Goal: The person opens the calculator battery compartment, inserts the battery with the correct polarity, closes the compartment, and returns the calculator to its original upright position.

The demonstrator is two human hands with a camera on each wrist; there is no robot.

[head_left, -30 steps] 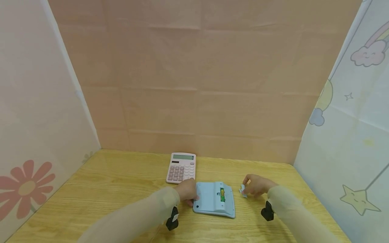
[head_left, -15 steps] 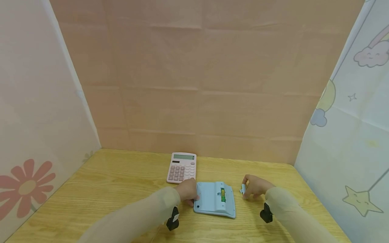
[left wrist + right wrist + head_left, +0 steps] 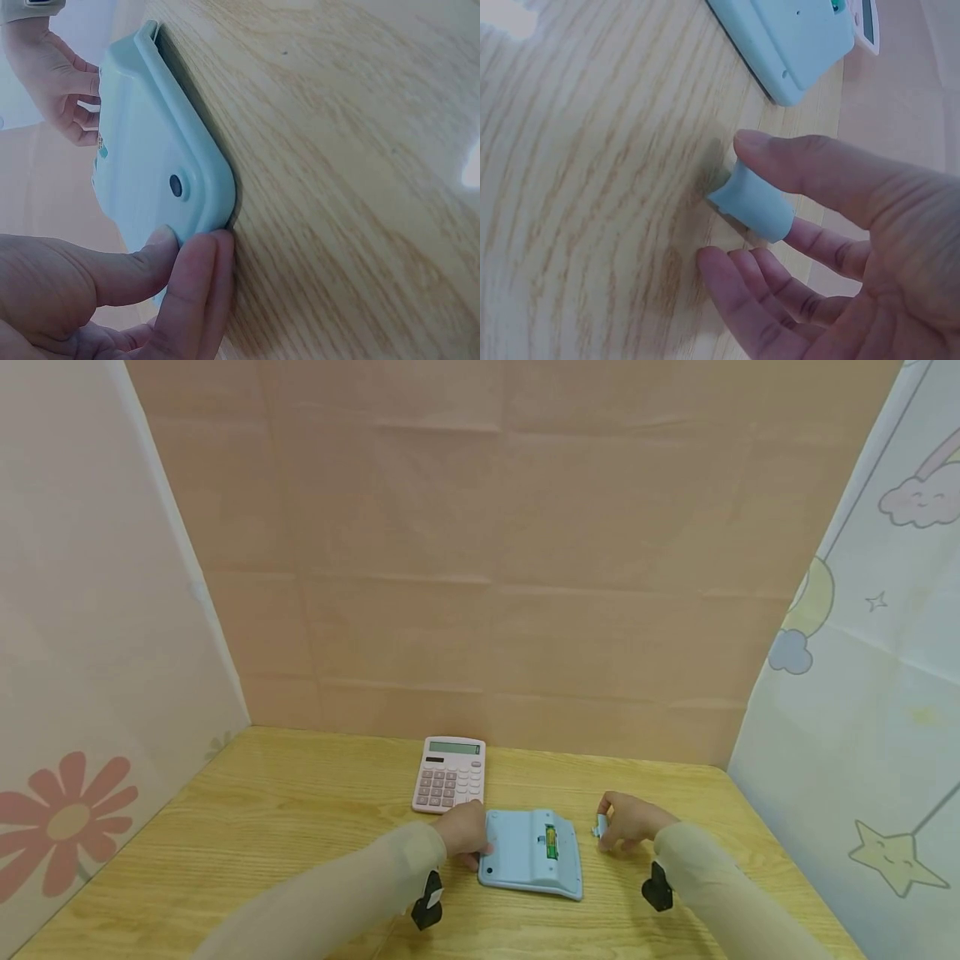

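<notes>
A light blue calculator [image 3: 513, 850] lies back side up on the wooden table. In its uncovered battery slot sits a green and yellow battery [image 3: 552, 842]. My left hand [image 3: 462, 830] pinches the calculator's left edge; in the left wrist view the thumb [image 3: 154, 259] lies on the back of the casing near a round black foot [image 3: 176, 185]. To the right of the calculator, my right hand [image 3: 634, 821] holds a small curved blue battery cover [image 3: 754, 206] between thumb and fingers, close over the wood. The other fingertips [image 3: 714, 262] of that hand are spread near the tabletop.
Behind the left hand lies a pink calculator [image 3: 450, 774], keys up, its display showing. A brown paper backdrop [image 3: 480, 568] rises at the table's far edge. Printed white panels [image 3: 885, 710] flank both sides. Each forearm wears a black wrist camera [image 3: 427, 902].
The right hand has turned the battery cover slightly, with its outer face now more toward the head camera. My left hand keeps its pinch on the blue calculator, which stays in place.
</notes>
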